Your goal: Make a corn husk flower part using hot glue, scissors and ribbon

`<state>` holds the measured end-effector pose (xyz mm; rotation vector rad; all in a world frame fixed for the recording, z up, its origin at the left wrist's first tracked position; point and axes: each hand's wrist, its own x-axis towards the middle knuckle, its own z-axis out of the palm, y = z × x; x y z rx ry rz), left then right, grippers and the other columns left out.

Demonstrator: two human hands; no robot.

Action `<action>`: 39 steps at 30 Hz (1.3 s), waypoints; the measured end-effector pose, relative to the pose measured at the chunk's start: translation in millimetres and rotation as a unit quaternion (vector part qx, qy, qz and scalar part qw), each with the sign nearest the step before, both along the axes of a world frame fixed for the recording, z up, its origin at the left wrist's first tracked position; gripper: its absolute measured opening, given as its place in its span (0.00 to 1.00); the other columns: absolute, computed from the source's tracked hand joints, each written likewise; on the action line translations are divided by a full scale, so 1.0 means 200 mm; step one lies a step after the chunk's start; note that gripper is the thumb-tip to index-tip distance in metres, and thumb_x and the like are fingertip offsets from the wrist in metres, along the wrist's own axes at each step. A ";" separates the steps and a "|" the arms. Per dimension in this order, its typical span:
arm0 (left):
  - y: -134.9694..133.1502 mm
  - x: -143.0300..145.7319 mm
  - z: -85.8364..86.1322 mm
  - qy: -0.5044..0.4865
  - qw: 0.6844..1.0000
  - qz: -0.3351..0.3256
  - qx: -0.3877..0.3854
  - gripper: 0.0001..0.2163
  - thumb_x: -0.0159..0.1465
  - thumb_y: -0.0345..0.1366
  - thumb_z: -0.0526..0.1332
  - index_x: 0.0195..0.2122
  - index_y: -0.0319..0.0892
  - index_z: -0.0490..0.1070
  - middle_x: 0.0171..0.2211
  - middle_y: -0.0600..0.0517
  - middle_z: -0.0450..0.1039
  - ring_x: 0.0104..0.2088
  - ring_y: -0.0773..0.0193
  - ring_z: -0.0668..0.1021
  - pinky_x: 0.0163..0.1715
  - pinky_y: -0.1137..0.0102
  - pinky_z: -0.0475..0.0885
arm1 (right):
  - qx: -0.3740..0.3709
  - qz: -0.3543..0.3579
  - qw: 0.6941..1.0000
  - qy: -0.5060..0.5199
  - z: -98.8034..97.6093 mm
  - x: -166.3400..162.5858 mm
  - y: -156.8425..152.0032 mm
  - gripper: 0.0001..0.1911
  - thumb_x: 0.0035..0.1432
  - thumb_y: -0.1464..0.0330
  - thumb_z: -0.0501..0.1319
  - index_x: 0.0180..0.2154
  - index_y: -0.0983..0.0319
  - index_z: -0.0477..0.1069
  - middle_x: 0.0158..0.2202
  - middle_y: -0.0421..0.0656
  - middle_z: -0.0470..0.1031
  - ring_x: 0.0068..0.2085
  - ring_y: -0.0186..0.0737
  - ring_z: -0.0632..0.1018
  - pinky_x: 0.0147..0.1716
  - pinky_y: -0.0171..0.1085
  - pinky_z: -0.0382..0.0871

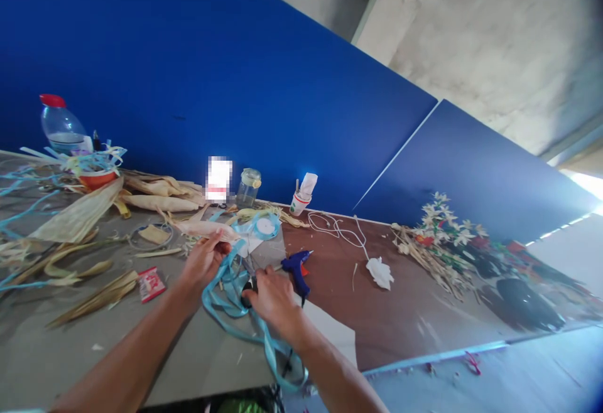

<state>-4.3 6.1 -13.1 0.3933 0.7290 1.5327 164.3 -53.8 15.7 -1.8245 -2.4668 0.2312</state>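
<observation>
My left hand pinches a light blue ribbon that loops down across the table toward my body. My right hand grips black-handled scissors, whose blades point up at the ribbon between the two hands. A roll of the same ribbon lies just beyond my hands. A blue glue gun rests right of my right hand, its white cord trailing to the back.
Dried corn husks and strips cover the left of the table. A plastic bottle, a glass jar and a paper cup stand by the blue wall. A white husk flower and a flower bunch lie right.
</observation>
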 end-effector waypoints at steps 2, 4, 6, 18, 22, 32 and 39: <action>0.00 0.00 0.00 -0.011 1.000 0.001 -0.013 0.07 0.53 0.34 0.66 0.26 0.38 0.69 0.16 0.55 0.71 0.17 0.69 0.73 0.16 0.77 0.68 | 0.006 -0.005 1.000 -0.016 0.00 -0.02 -0.02 0.20 0.53 0.57 0.60 0.42 0.64 0.72 0.42 0.52 0.75 0.38 0.51 0.78 0.34 0.40 0.68; 0.00 0.01 0.00 -0.022 1.000 0.012 -0.014 0.05 0.54 0.33 0.65 0.26 0.38 0.69 0.17 0.55 0.72 0.17 0.69 0.73 0.17 0.77 0.69 | 0.009 -0.008 1.000 -0.023 0.00 -0.02 -0.02 0.19 0.52 0.58 0.61 0.42 0.65 0.72 0.41 0.54 0.76 0.38 0.51 0.78 0.34 0.40 0.68; 0.00 0.01 0.00 -0.028 0.999 0.018 -0.010 0.05 0.55 0.31 0.64 0.25 0.39 0.69 0.17 0.56 0.72 0.17 0.70 0.74 0.19 0.77 0.71 | 0.008 -0.007 1.000 -0.022 -0.01 -0.03 -0.02 0.19 0.51 0.60 0.62 0.41 0.66 0.72 0.39 0.56 0.76 0.38 0.52 0.78 0.33 0.41 0.68; 0.02 -0.02 -0.04 0.002 0.996 -0.090 0.008 0.06 0.53 0.34 0.67 0.28 0.38 0.72 0.29 0.49 0.78 0.32 0.61 0.80 0.31 0.69 0.74 | -0.016 0.015 0.998 -0.064 0.07 0.04 0.00 0.19 0.51 0.60 0.59 0.41 0.65 0.72 0.38 0.54 0.78 0.41 0.51 0.78 0.35 0.39 0.67; 0.04 -0.04 -0.05 0.008 0.998 -0.063 0.005 0.08 0.52 0.36 0.68 0.29 0.38 0.73 0.29 0.50 0.78 0.32 0.63 0.80 0.29 0.74 0.73 | -0.027 0.008 0.998 -0.060 0.15 0.13 -0.03 0.20 0.52 0.59 0.58 0.43 0.63 0.71 0.41 0.52 0.77 0.42 0.49 0.77 0.37 0.39 0.67; 0.03 -0.04 -0.03 -0.031 0.998 -0.050 -0.005 0.02 0.56 0.29 0.64 0.28 0.38 0.71 0.28 0.48 0.79 0.29 0.61 0.80 0.28 0.70 0.76 | -0.070 -0.036 0.909 0.408 0.13 0.38 0.09 0.28 0.50 0.63 0.61 0.54 0.60 0.66 0.35 0.43 0.75 0.34 0.38 0.74 0.35 0.36 0.64; 0.02 -0.02 -0.01 -0.083 0.996 -0.012 -0.028 0.04 0.58 0.29 0.63 0.26 0.39 0.71 0.23 0.51 0.77 0.25 0.65 0.79 0.29 0.72 0.76 | -0.248 -0.029 0.683 0.687 0.04 0.11 0.13 0.20 0.41 0.65 0.66 0.39 0.64 0.73 0.27 0.43 0.75 0.28 0.35 0.71 0.26 0.31 0.59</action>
